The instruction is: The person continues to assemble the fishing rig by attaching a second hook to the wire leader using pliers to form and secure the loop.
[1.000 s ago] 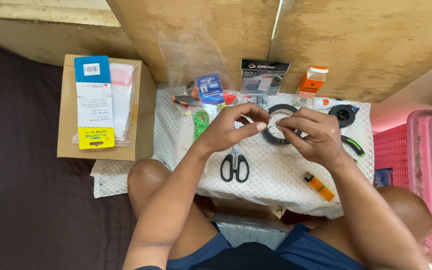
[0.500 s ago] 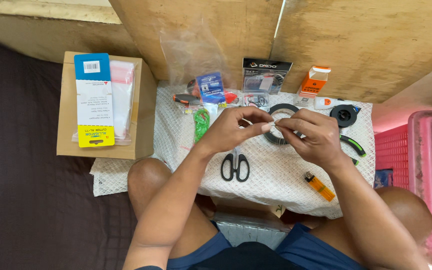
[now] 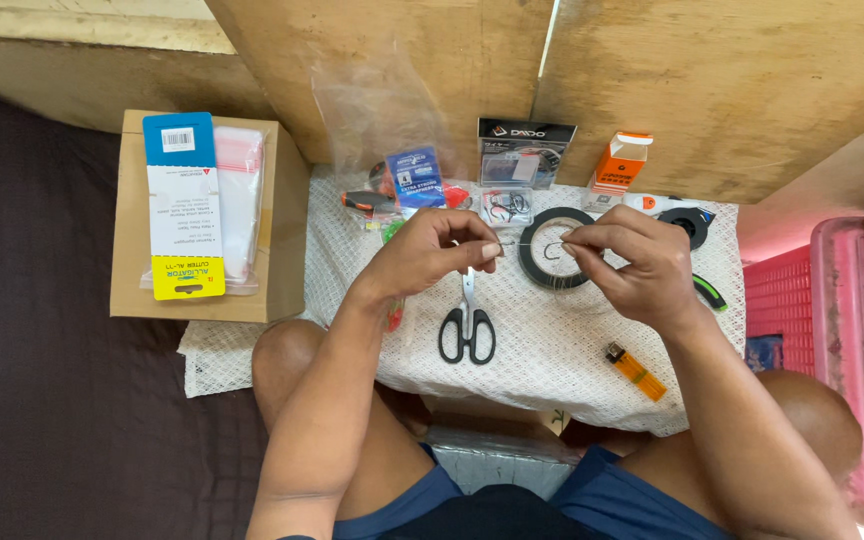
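Hands barely shifted: both pinch fishing line (image 3: 524, 243) taut at frame centre.
Left hand (image 3: 430, 252) and right hand (image 3: 630, 262) hold it by the hook (image 3: 550, 250); knot looks unfinished, scissors (image 3: 467, 325) untouched.

informal home work corner, floor-level hobby setup, likely fishing tackle. person sits cross-legged at low surface covered by white lace cloth (image 3: 552, 370). bare plywood panels (image 3: 752, 80) as backdrop. small gear spread about: black scissors (image 3: 467, 335), orange lighter (image 3: 637, 371), black line spool (image 3: 557, 248), packaged hooks (image 3: 522, 160), small orange box (image 3: 620, 163). cardboard box (image 3: 282, 240) alongside, pink plastic basket (image 3: 832, 330) at right, dark mat (image 3: 42, 400) on floor.
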